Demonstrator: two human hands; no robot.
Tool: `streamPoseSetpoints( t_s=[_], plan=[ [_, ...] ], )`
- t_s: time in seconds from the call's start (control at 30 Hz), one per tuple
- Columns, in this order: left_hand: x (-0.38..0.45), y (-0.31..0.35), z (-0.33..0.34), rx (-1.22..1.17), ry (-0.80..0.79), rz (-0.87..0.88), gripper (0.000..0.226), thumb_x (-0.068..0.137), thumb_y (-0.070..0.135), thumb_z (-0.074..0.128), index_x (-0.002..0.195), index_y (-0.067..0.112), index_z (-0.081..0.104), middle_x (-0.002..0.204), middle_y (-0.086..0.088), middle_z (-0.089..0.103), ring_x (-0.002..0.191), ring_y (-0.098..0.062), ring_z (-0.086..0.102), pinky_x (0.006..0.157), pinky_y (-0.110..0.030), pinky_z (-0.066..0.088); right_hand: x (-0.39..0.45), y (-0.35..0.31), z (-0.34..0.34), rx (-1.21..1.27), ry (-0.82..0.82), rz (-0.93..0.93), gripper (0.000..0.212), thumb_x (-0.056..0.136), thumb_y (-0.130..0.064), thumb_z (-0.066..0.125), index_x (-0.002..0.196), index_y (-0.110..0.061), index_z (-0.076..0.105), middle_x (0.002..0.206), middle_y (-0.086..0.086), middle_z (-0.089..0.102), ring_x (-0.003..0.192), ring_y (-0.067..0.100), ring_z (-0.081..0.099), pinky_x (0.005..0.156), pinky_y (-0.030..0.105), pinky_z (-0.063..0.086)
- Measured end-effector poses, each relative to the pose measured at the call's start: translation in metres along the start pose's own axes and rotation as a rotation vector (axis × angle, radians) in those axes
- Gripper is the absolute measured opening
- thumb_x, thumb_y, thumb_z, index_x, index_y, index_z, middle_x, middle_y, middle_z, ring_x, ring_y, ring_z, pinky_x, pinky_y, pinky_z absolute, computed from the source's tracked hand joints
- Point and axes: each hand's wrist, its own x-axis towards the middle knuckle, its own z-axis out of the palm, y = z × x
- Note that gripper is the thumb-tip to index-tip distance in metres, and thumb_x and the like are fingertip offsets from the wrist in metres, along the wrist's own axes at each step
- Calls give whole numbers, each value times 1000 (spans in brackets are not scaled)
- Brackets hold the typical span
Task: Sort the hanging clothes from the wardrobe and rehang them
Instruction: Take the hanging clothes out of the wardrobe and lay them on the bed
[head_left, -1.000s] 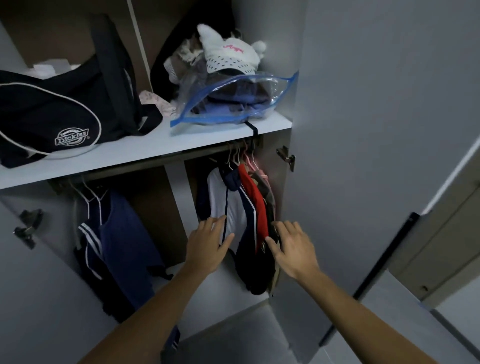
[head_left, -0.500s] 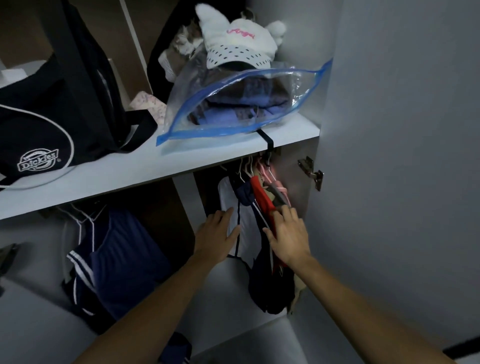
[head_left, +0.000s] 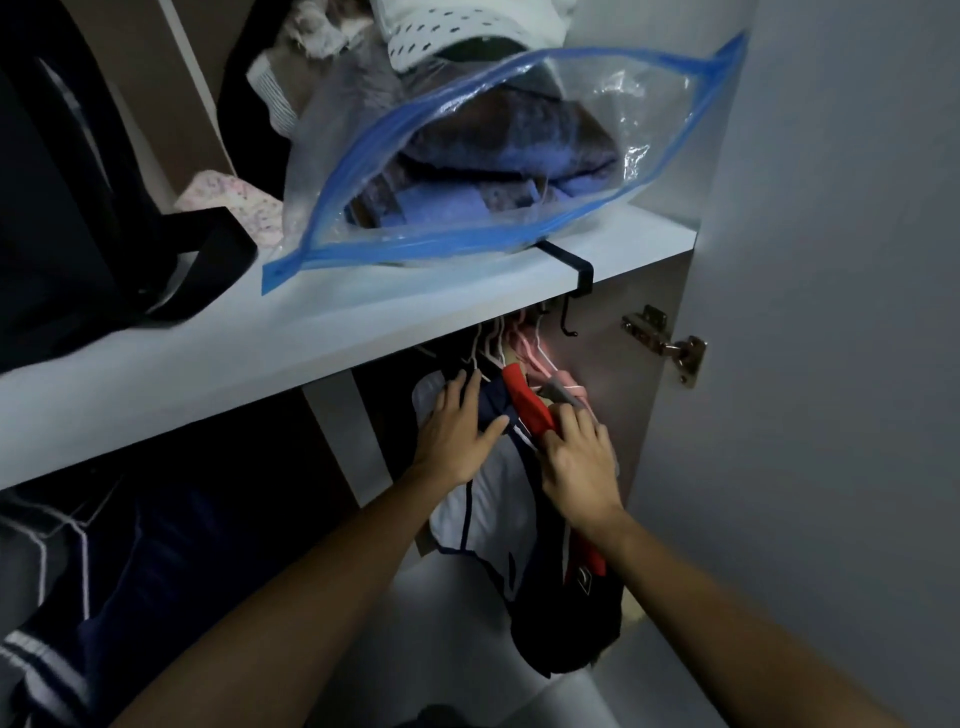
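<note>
A tight bunch of clothes hangs on white and pink hangers under the white shelf. Front of the bunch is a white and navy jersey, then a red garment and a grey one. My left hand lies flat, fingers spread, on the jersey's shoulder. My right hand presses into the bunch beside the red garment, fingertips buried between the clothes. More navy striped clothes hang in the left compartment.
On the shelf lie a blue-edged clear zip bag of folded clothes, a white cap and a black bag. A black hook hangs off the shelf edge. The open grey door stands at right, hinge near the clothes.
My head has moved closer and lower toward the bunch. Both hands have risen up the clothes toward the hangers, and my right hand has pushed in beside the red garment.
</note>
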Motion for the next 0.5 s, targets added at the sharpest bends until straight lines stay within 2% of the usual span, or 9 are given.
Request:
streamPoseSetpoints(
  t_s=[0.1, 0.23, 0.4, 0.5],
  plan=[
    [10, -9, 1, -36, 51, 24, 84, 103, 53, 54, 166, 17, 12, 172, -8, 17, 156, -29, 20, 121, -47, 33, 4, 8, 0, -31, 10, -9, 23, 70, -16, 80, 84, -9, 64, 123, 16, 52, 110, 37, 49, 77, 44, 43],
    [29, -21, -3, -43, 118, -68, 78, 104, 51, 51, 165, 12, 19, 165, -16, 29, 148, -38, 34, 113, -49, 39, 8, 18, -2, -69, -14, -17, 26, 79, -29, 76, 86, -9, 60, 125, 17, 52, 107, 35, 47, 72, 44, 44],
    [43, -36, -3, -13, 74, -95, 72, 107, 53, 40, 163, 10, 25, 163, -16, 36, 150, -36, 32, 116, -49, 36, 8, 26, -6, -27, 16, 4, 26, 82, -26, 71, 90, -7, 56, 115, 15, 49, 96, 33, 48, 66, 43, 50],
    [40, -51, -1, -17, 41, -125, 79, 102, 65, 31, 160, 10, 34, 160, -15, 41, 147, -36, 36, 115, -49, 37, 9, 33, -12, -28, 25, 38, 26, 84, -28, 66, 94, -6, 56, 113, 14, 49, 96, 32, 48, 68, 44, 52]
  ],
)
